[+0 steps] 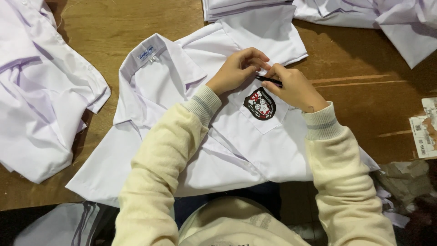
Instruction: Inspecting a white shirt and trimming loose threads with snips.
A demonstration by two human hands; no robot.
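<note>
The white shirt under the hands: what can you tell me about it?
The white shirt lies flat and face up on a brown wooden table, collar open with a small label inside. It looks like thin woven cloth. Its chest pocket bears a shield-shaped badge in black, red and white. The left hand pinches cloth above the pocket; the right hand, beside it, holds a slim dark tool.

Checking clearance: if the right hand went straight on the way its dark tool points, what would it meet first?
The right hand points its dark tool toward the left hand; those fingers probably come first, though depth is unclear.
</note>
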